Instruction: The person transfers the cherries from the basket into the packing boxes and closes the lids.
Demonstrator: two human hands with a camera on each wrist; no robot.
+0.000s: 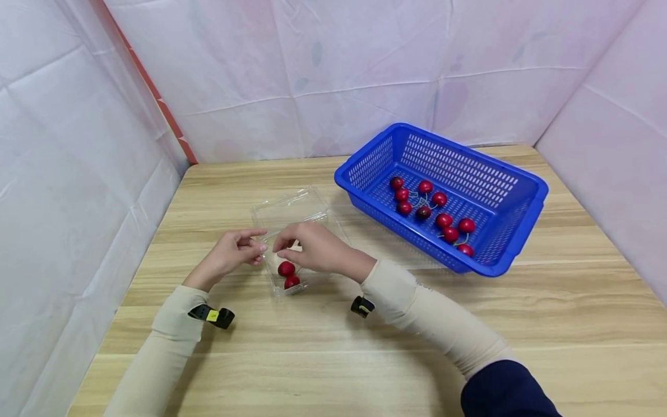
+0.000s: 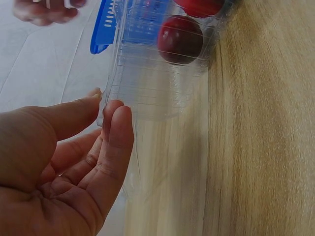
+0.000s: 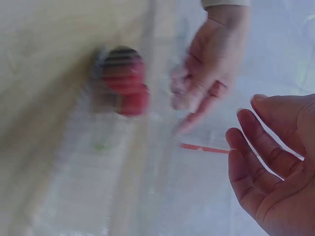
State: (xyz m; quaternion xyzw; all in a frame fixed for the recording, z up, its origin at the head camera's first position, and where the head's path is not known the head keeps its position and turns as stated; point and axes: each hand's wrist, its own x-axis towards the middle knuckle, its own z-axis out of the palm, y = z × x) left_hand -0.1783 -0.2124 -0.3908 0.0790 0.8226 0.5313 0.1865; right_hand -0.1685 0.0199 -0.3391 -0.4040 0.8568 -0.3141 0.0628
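A clear plastic clamshell box [image 1: 279, 289] lies on the table with its lid [image 1: 281, 213] folded back, away from me. Two red cherries [image 1: 286, 269] sit at its near end. My left hand [image 1: 231, 253] pinches the box's left rim between thumb and fingers; the left wrist view shows the thumb [image 2: 78, 115] on one side of the thin plastic wall. Over the box hovers my right hand [image 1: 316, 248], its fingers loosely bent. Nothing lies between those fingers [image 3: 246, 167] in the right wrist view, where the box and cherries are blurred.
A blue perforated basket [image 1: 500, 269] stands at the back right of the wooden table [image 1: 323, 370], holding several stemmed cherries [image 1: 444, 220]. White cloth-like sheets [image 1: 365, 75] enclose the table at the back and sides. Black wrist devices [image 1: 224, 318] hang below both forearms.
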